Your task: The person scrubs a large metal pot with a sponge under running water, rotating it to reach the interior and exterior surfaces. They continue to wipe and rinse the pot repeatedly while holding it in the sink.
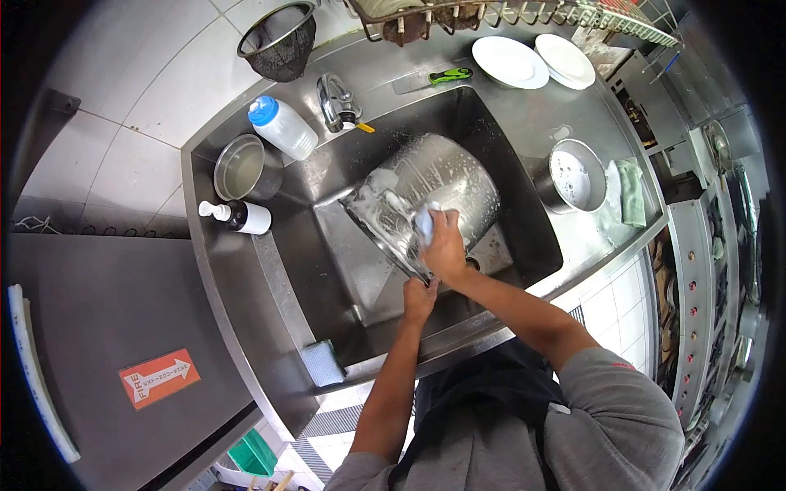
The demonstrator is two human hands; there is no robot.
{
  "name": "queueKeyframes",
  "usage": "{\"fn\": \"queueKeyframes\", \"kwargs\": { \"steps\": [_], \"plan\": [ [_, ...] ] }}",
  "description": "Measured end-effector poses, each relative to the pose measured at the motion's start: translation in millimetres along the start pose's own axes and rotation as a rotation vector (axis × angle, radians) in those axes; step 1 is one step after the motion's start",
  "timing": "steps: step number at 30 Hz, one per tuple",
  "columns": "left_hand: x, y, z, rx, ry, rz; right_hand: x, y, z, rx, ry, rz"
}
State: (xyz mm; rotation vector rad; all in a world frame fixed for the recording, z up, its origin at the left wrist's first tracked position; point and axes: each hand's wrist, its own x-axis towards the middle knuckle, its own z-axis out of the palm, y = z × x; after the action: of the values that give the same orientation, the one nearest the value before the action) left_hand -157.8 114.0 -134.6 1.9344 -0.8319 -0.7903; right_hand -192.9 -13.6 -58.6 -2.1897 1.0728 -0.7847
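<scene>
A large metal pot (458,176) lies tilted on its side in the steel sink (336,254), with white suds over its surface. My right hand (444,245) is closed round a pale blue sponge (424,222) and presses it against the soapy metal. Just below it, my left hand (420,296) grips the pot's near rim, fingers wrapped over the edge. The two hands are almost touching.
A faucet (334,106), a blue-capped bottle (282,128), a small pot (240,168) and a pump bottle (237,217) stand left and behind. A sponge (323,363) lies at the front left. Rightward are a sudsy pot (575,176), green cloth (631,192) and plates (509,62).
</scene>
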Motion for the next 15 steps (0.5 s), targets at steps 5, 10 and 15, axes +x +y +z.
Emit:
{"fn": "queueKeyframes", "kwargs": {
  "steps": [5, 10, 15],
  "plan": [
    [-1.4, -16.7, 8.4, 0.044, -0.131, -0.048, -13.5, 4.8, -17.4, 0.049, -0.03, 0.155],
    [-0.2, -5.7, 8.7, -0.019, -0.057, 0.088, -35.0, -7.4, -13.0, 0.024, -0.35, 0.16],
    [5.7, -20.5, 22.7, 0.061, -0.099, -0.086, 24.8, 32.3, -21.4, -0.108, -0.039, 0.311]
  ]
}}
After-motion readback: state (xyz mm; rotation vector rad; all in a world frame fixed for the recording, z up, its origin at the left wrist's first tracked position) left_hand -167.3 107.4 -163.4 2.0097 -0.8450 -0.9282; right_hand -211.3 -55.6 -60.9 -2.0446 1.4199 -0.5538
